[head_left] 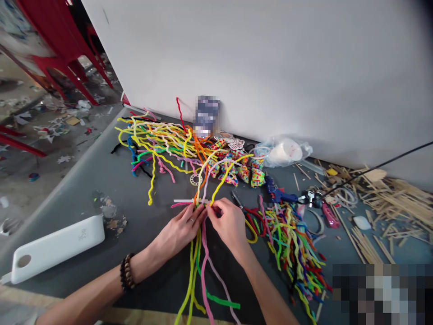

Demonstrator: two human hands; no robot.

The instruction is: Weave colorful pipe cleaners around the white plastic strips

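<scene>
My left hand [185,225], with a ring and dark beaded bracelets at the wrist, presses its fingertips on a bunch of fuzzy pipe cleaners. My right hand [230,223] meets it, thumb and finger pinching a yellow pipe cleaner [221,180]. Where the fingertips come together, the strands cross a thin white stick [182,201]. Beyond the hands, white, orange and lilac ends stand up. Toward me hang yellow strands [190,280], a pink strand [204,275] and a green one [223,301]. My fingers hide the exact crossing.
Loose pipe cleaners [155,140] lie at the back left, a shorter heap [297,253] at right. Nearby are red-handled scissors [256,221], a blue glue gun [279,195], patterned bundles [230,174], a plastic bag [287,152] and wooden sticks [392,194]. A white oblong device [61,246] lies left.
</scene>
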